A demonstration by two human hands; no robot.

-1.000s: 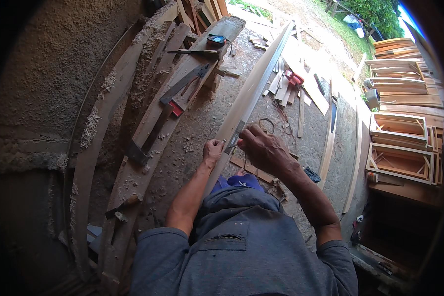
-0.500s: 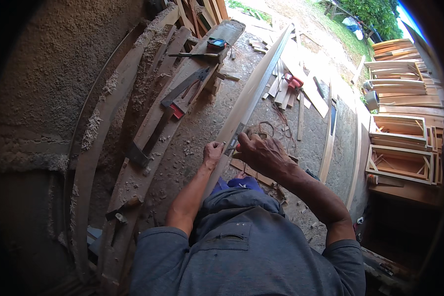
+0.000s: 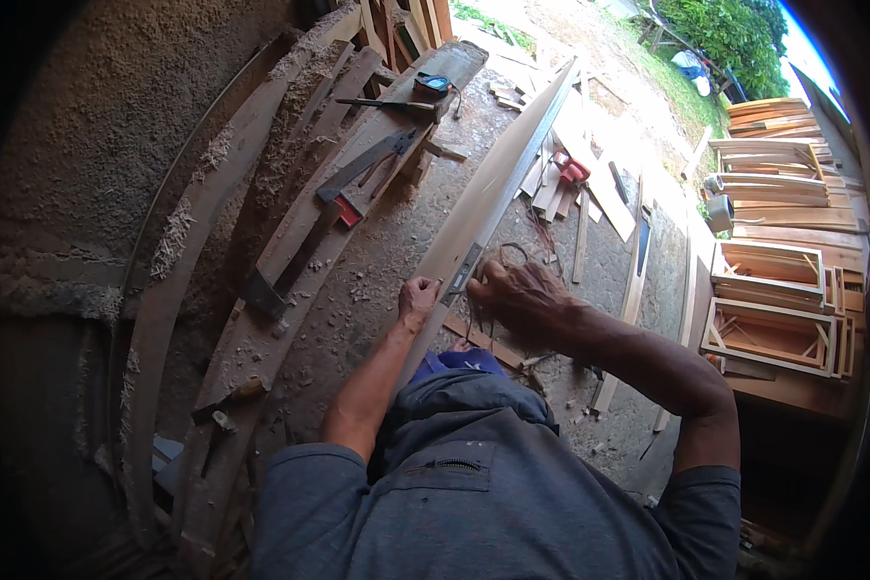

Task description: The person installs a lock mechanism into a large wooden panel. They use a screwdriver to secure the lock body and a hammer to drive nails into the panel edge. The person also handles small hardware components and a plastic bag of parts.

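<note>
A long pale wooden panel (image 3: pixel 474 193) stands on edge in front of me, running from my legs away to the far right. Set into its narrow edge is a metal lock plate (image 3: pixel 467 263). Beside the plate, my left hand (image 3: pixel 419 298) is closed against the panel's face, thumb and fingers pinched; whatever they hold is too small to make out. On the plate's other side, my right hand (image 3: pixel 517 295) is curled into a grip. Its back faces up and hides what lies inside the fingers.
At left, a long plank bench (image 3: pixel 261 338) carries a handsaw (image 3: pixel 362 169), an axe-like tool (image 3: pixel 266 295) and a blue tape measure (image 3: pixel 433 85). Wood shavings cover the planks by the wall. A red power tool (image 3: pixel 571 169) rests among offcuts; wooden frames (image 3: pixel 771 333) are stacked right.
My right hand has shifted slightly right, its elbow swinging outward. A red bit that showed by its fingers is now out of sight. The left hand stays at the panel.
</note>
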